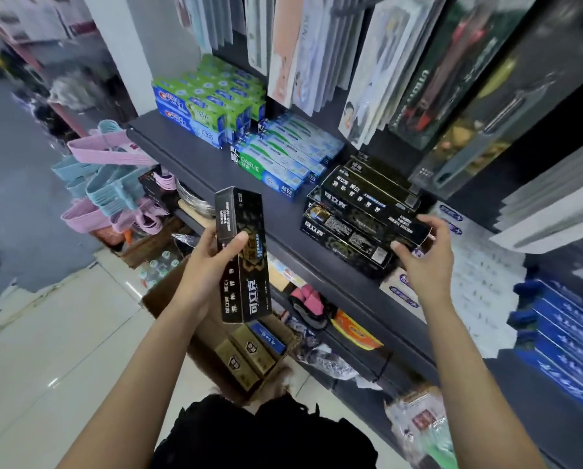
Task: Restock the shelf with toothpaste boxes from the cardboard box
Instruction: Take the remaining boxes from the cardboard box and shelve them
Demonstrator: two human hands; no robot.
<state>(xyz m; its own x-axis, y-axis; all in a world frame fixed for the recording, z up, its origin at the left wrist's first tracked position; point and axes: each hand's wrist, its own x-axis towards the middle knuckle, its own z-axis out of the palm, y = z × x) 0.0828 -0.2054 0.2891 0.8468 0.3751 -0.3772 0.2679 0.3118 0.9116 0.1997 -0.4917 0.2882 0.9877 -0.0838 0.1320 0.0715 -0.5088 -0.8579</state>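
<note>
A head-worn camera looks down at two bare arms reaching toward a dark shelf (pixel 283 228) that runs diagonally from upper left to lower right of the frame. At centre, the left hand (pixel 212 262) grips a black toothpaste box (pixel 242 255), held roughly upright in the air in front of the shelf edge, thumb across its front face and fingers wrapped behind. At centre right, the right hand (pixel 425 255) is at the near end of a black stack (pixel 357 214) of matching boxes already on the shelf; thumb and fingers curl round the end of the top box, seemingly setting or squaring it. Further up the shelf, toward upper centre, lie blue boxes (pixel 283 157) and a blue-and-green pile (pixel 208 99). Below the held box, at lower centre, the cardboard box (pixel 168 296) sits on the floor with gold cartons (pixel 246 360) showing inside. The step in hand appears to be placing: one box being settled on the stack, the next waiting. The next move likely calls for the right hand to let go, then for the held box to be turned flat and laid on or beside the black stack, aligned with it.
</note>
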